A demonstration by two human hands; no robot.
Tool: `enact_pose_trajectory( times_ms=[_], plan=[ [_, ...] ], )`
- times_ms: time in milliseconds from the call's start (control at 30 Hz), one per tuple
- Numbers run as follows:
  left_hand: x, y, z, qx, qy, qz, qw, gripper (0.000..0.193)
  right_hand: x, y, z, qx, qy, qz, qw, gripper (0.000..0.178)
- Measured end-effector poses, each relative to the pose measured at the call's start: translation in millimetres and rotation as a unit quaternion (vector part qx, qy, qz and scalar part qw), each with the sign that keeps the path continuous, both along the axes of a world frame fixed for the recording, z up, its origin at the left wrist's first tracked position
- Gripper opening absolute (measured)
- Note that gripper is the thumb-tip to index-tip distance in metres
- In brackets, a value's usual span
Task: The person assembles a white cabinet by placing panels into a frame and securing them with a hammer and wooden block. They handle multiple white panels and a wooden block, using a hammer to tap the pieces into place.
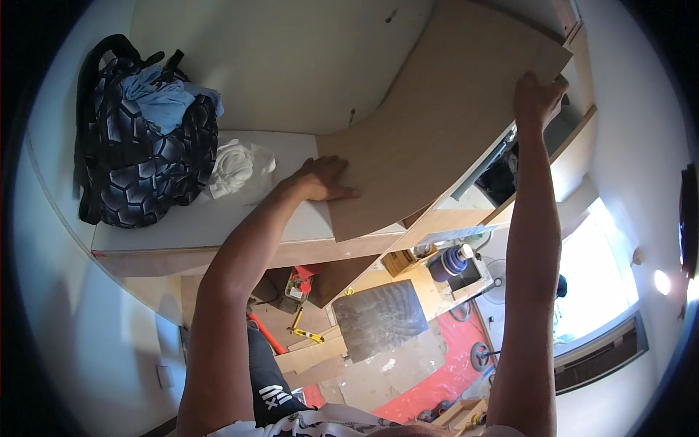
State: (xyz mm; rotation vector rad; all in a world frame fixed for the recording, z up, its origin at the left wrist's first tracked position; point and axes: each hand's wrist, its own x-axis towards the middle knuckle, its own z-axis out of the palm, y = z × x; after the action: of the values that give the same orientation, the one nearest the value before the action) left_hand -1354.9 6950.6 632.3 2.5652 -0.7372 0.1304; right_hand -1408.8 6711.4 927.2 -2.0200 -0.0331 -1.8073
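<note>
A thin brown wooden sheet (437, 109), bowed along its length, lies over the top of a white-topped cabinet (291, 222) and leans toward the wall. My left hand (325, 178) rests on the sheet's left end, fingers spread and flat. At the far right corner my right hand (537, 102) is closed around the sheet's edge, its fingertips partly hidden. To the left of my left hand sit a crumpled white plastic bag (240, 167) and a black bag with a hexagon pattern (149, 160), a light blue cloth (159, 100) on it.
Below the cabinet are a red-and-black tool case (298, 284), a yellow utility knife (307, 335) and a dark board (382, 318). A blue jug (450, 262) stands farther right. Red sheeting (419, 390) covers part of the floor. Bright light comes through a window (597, 273).
</note>
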Motion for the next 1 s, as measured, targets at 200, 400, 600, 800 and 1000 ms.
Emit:
enact_pose_trajectory(
  times_ms=[200,400,600,800,1000],
  plan=[
    [17,3,-20,-0.012,-0.060,-0.002,0.998,0.092,-3,5,0,-0.008,0.001,-0.013,1.000,0.046],
    [17,1,-23,0.008,-0.106,-0.022,0.994,0.088,5,-7,-1,-0.024,-0.022,-0.030,0.999,0.047],
    [18,-2,-19,0.005,-0.087,0.000,0.996,0.081,19,-21,2,-0.039,-0.050,-0.034,0.997,0.053],
    [-1,0,0,0.010,0.003,0.003,1.000,0.095,22,-24,2,-0.025,-0.058,-0.015,0.998,0.055],
    [9,0,-12,-0.014,-0.050,0.007,0.999,0.091,18,-18,1,-0.041,-0.051,0.002,0.998,0.052]
  ],
)
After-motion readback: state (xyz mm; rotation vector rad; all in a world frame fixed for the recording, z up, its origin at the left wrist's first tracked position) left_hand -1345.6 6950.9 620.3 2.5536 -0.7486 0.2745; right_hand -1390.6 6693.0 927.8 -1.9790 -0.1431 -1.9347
